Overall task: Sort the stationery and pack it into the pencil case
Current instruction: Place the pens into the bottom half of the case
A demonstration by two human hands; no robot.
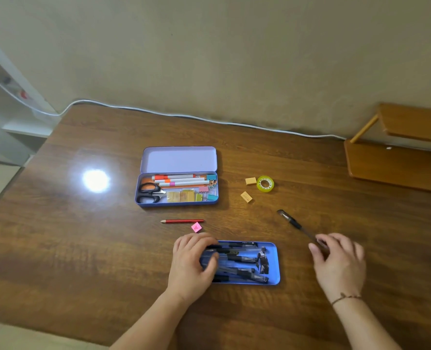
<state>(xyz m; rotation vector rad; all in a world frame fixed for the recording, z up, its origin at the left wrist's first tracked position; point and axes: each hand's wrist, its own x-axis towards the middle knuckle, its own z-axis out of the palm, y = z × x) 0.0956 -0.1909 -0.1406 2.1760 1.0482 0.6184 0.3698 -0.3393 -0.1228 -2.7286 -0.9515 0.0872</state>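
Note:
An open lilac pencil case at the table's middle holds scissors, markers, binder clips and erasers. Nearer me lies a blue tin tray with several black pens. My left hand rests over its left end, fingers curled on a black pen there. My right hand is to the right of the tray, fingertips on the end of a black pen lying on the table. A red pencil, a pink eraser, two yellow erasers and a tape roll lie loose.
A white cable runs along the back edge by the wall. A small wooden shelf stands at the back right. A bright lamp reflection glares on the wooden table left of the case.

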